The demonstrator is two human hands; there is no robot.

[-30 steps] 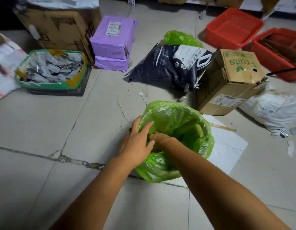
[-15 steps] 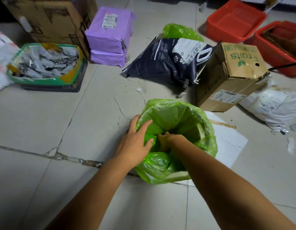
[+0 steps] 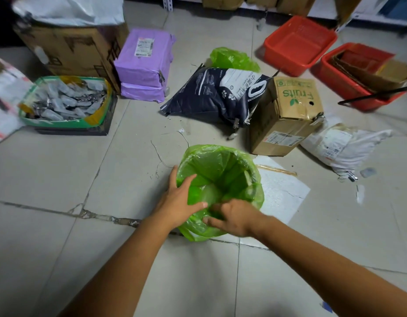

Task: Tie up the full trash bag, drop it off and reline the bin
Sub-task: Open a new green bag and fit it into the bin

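Observation:
A small round bin stands on the tiled floor, lined with a thin green bag [image 3: 217, 165] whose edge is folded down over the rim. The bin itself is almost wholly hidden by the plastic. My left hand [image 3: 178, 202] grips the liner at the near left rim, thumb inside the opening. My right hand [image 3: 232, 217] pinches the liner at the near rim, fingers pressed into the folded plastic. A second green bag [image 3: 232, 58], bunched up, lies on the floor behind a dark printed sack.
Around the bin lie a dark printed sack [image 3: 211, 94], a "fruits" cardboard box [image 3: 287, 115], a white parcel [image 3: 344, 147], purple parcels [image 3: 143, 65], a green-rimmed tray of packets [image 3: 65, 101] and two red crates [image 3: 298, 44]. A white sheet [image 3: 282, 193] lies right of the bin.
My right hand has come out of the bin's inside to the near rim. The liner's mouth now lies wider open. My left hand stays at the left rim.

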